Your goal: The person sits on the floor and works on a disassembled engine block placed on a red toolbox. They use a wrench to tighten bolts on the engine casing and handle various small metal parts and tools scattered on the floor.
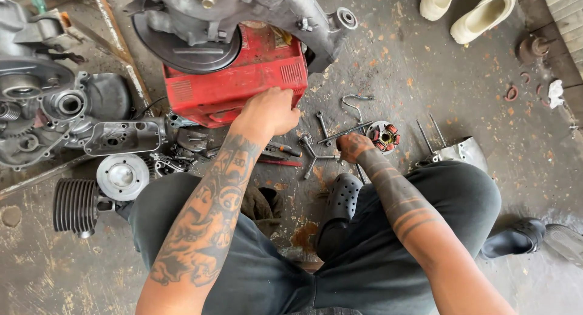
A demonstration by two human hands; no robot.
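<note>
Tattooed forearms cross dark trousers toward the floor. Left hand [270,111] rests, fingers curled together, on the red metal box's [243,78] front edge; right hand [354,147] seems clamped on a thin rod [345,133] beside the small round coil part [383,136].

A pair of cream rubber clogs [470,8] is lying at the top right, while a finned grey metal cylinder [74,206] is resting on the stained concrete floor [437,78].

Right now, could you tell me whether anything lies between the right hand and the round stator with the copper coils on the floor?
Nothing visible does. The right hand rests on the floor just left of the stator, with a thin metal rod lying at the hand's far side, not across the gap.
</note>
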